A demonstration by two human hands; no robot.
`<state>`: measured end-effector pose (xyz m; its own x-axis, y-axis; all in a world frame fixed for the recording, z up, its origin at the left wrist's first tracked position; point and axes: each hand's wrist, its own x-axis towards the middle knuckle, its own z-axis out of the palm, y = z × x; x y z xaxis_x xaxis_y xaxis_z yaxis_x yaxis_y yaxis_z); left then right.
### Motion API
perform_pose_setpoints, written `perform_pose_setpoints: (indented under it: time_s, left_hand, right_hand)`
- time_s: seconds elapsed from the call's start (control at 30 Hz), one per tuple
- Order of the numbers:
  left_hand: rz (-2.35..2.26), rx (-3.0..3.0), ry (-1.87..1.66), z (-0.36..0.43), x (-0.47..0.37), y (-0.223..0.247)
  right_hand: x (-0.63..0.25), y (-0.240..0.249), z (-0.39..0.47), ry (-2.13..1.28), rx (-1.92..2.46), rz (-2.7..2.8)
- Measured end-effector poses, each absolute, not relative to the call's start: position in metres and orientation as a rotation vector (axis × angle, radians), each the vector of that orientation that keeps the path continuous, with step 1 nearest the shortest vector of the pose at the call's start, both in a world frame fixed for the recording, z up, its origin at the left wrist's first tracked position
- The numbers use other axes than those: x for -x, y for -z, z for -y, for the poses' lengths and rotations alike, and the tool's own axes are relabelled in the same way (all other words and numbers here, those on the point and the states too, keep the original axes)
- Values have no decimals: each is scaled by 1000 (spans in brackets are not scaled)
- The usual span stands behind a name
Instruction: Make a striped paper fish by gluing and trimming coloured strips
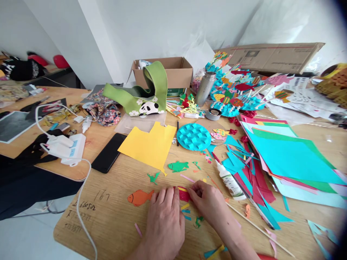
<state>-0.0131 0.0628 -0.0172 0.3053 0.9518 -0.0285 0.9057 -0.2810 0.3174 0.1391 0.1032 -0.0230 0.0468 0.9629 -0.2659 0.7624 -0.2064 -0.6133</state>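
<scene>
Between my hands lies a red paper piece (184,195), probably a fish cut-out, with a yellow strip across its upper part; much of it is covered. My left hand (166,216) presses its left end onto the table, fingers bent and close together. At its right end, the thumb and forefinger of my right hand (208,202) are pinched together on the edge. An orange paper fish (139,197) lies just left of my left hand, and a green paper fish (178,166) lies beyond. Short blue paper strips (186,215) are scattered between my wrists.
A white glue bottle (230,180) and a thin wooden stick (257,227) lie to the right, beside paper scraps and stacked coloured sheets (295,155). Further back are a blue woven disc (193,137), yellow paper (149,144), a phone (108,153) and a steel flask (206,88). A white cable (78,202) crosses the left edge.
</scene>
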Motion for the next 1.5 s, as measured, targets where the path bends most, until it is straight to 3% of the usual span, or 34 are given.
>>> perform_pose_setpoints:
  time_s: [0.3,0.5,0.7,1.5]
  left_hand:
    - [-1684,-2317,-272,-62,13,19]
    - [-1669,-2310,-273,-63,13,17]
    - [-1676,-2315,-291,-62,13,20]
    - [-1672,-2299,-315,-62,14,16]
  right_hand:
    - [-138,25,-103,-881,1995,1725]
    - [-138,23,-103,-815,1796,1548]
    - [-137,29,-105,-688,1642,1705]
    - [-124,29,-105,-584,1774,1815]
